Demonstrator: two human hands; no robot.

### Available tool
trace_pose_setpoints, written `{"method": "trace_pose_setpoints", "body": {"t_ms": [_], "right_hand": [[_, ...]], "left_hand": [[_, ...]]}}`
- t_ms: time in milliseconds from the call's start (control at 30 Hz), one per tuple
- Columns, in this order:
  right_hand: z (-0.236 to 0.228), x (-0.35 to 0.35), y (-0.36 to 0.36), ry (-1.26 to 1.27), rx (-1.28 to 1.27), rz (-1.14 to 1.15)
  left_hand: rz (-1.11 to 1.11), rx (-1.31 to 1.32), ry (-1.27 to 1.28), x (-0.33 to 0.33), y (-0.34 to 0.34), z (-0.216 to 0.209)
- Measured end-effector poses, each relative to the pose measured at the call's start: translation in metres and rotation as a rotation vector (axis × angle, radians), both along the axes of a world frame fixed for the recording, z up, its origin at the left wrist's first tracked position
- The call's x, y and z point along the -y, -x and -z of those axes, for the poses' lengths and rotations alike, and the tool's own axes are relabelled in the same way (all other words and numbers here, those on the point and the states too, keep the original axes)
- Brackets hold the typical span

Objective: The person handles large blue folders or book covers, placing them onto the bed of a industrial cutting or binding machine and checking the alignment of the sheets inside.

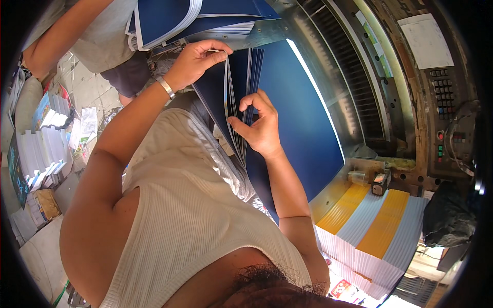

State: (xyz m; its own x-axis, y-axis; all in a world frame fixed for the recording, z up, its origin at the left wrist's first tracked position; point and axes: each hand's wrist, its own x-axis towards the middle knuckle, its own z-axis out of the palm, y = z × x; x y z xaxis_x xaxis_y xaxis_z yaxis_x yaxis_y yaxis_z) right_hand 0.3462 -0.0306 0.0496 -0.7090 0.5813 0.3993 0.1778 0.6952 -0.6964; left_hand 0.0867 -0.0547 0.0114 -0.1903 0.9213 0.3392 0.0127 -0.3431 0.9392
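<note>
A stack of large dark blue sheets stands on edge against the metal bed of a cutting machine. My left hand, with a silver bracelet at the wrist, pinches the upper corner of the nearest sheets and pulls them apart from the rest. My right hand has its thumb and fingers tucked into the fanned white edges of the sheets, lower down the stack. Both hands grip the same stack. My white ribbed vest fills the lower middle of the view.
Another person in a grey shirt stands at the top left, beside a second pile of blue sheets. A keypad panel is on the right. Yellow and white paper stacks lie lower right; printed booklets at left.
</note>
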Motion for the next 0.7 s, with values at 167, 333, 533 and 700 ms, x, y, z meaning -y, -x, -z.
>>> {"method": "trace_pose_setpoints", "body": {"t_ms": [167,333,533,700], "right_hand": [[0.0012,0.0024,0.0017,0.027,-0.004,0.020],[0.0003,0.0025,0.0016,0.019,0.008,0.012],[-0.0014,0.0029,0.0012,0.015,0.006,0.008],[-0.0051,0.0062,0.0021,0.068,0.020,0.020]], "left_hand": [[-0.004,-0.024,0.014,0.0005,-0.0002,-0.0017],[0.004,-0.009,0.020,-0.0002,0.0004,0.0004],[-0.002,-0.014,0.027,0.0001,-0.0011,-0.0006],[0.002,-0.005,0.025,0.0002,-0.0002,0.0007]]}}
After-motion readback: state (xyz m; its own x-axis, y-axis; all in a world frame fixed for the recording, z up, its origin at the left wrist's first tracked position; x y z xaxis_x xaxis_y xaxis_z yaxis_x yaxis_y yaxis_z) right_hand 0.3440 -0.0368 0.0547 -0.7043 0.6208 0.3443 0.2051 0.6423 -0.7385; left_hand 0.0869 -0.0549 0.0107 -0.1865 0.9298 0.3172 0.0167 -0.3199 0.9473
